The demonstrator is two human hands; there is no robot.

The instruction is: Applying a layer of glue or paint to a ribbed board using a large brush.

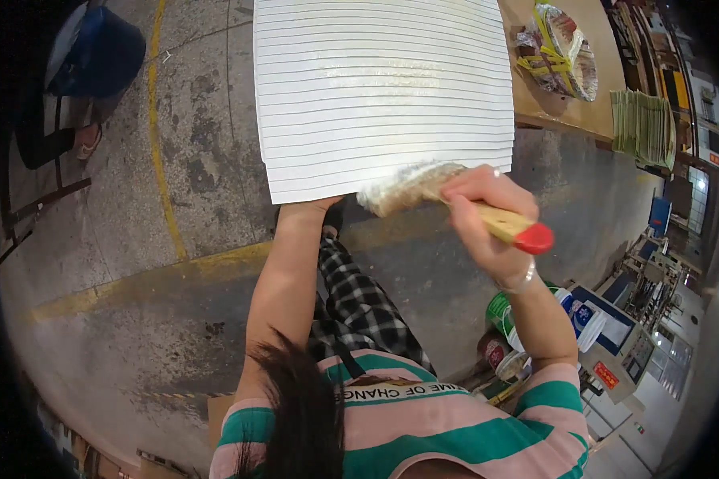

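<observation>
The right hand [487, 209] closes around the wooden handle of a broad paintbrush [422, 185], its red butt [534, 238] sticking out past the palm on the lower right. The left hand [321, 203] reaches under the near edge of a stepped stack of white paper sheets [375, 140]; its fingers are hidden there, so I cannot tell whether they grip or merely support.

The stack lies straight ahead of the person, beyond both hands. Its thin, overlapping strips run crosswise, left to right, one behind another, while the stack as a whole stretches away and out through the top of the view, so its full length cannot be judged. A shiny wet patch [385, 77] shows near the middle, farther off than either hand.

The left hand is the nearer one, right at the edge and left of centre; the right hand sits just outside the near right corner. The brush slants from lower right to upper left, bristles toward the sheets and overlapping their near edge in the view. The bristles are blurred, so whether they touch the paper is unclear.

To the right, a tape-bound bundle [558, 56] rests on a wooden tabletop [563, 112], with greenish sheets [643, 128] beyond.
</observation>
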